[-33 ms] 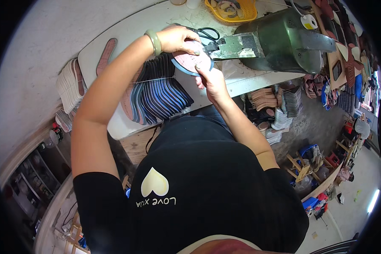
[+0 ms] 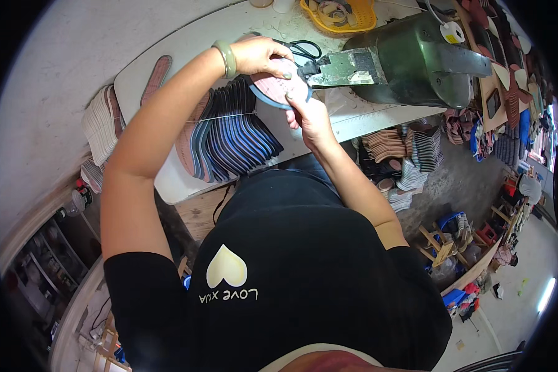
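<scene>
A shoe sole (image 2: 269, 85), pink on top with a blue edge, is held between my hands at the dark working end of a green sewing-type machine (image 2: 415, 62). My left hand (image 2: 260, 57), below a pale green bangle, is closed on its upper side, fingers bent over the pink face. Lower right of it, my right hand (image 2: 312, 121) pinches the sole's edge with the thumb on top. Black-handled scissors (image 2: 307, 48) lie just behind the sole. Closer to my body sits a row of stacked soles (image 2: 239, 136), dark and blue-edged, with a thread across them.
A yellow basket (image 2: 347, 23) of scraps stands at the table's far side. One loose pink sole (image 2: 156, 80) lies at the left, beside a white stack of soles (image 2: 102, 121). More bundled soles (image 2: 409, 152) are piled right of the white table (image 2: 366, 124).
The sole has shifted very slightly leftward at the machine. My left forearm and elbow have moved a little to the left; the right arm looks nearly unchanged.
</scene>
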The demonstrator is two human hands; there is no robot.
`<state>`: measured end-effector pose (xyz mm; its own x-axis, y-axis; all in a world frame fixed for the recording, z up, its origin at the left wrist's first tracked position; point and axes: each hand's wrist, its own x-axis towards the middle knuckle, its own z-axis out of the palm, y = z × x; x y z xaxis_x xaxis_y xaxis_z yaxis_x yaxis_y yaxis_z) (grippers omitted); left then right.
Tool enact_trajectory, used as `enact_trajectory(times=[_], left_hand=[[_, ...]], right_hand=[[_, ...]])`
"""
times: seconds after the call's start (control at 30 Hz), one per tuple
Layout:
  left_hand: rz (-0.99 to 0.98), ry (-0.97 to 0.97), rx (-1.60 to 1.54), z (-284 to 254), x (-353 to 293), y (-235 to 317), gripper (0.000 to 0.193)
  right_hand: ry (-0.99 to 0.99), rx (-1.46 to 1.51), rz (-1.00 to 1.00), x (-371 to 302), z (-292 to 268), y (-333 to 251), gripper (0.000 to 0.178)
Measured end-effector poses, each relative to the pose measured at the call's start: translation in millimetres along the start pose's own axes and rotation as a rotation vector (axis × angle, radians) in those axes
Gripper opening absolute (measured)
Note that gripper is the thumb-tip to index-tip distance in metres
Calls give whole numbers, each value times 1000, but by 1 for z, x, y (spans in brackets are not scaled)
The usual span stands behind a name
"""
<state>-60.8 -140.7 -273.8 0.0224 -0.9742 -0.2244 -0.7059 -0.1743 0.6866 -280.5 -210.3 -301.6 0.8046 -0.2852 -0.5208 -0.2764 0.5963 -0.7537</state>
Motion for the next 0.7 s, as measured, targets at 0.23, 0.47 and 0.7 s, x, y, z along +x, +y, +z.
enact_trajectory(times=[0.23, 0.47, 0.7], left_hand=[[-144, -12, -276, 1, -13, 5, 34], [-335, 249, -267, 27, -39, 29, 31], [-512, 417, -419, 58, -49, 51, 32]], right_hand=[[41, -90, 19, 2, 3, -18, 24], [50, -262, -62, 4, 2, -31, 27], [74, -464, -108, 7, -5, -36, 33]])
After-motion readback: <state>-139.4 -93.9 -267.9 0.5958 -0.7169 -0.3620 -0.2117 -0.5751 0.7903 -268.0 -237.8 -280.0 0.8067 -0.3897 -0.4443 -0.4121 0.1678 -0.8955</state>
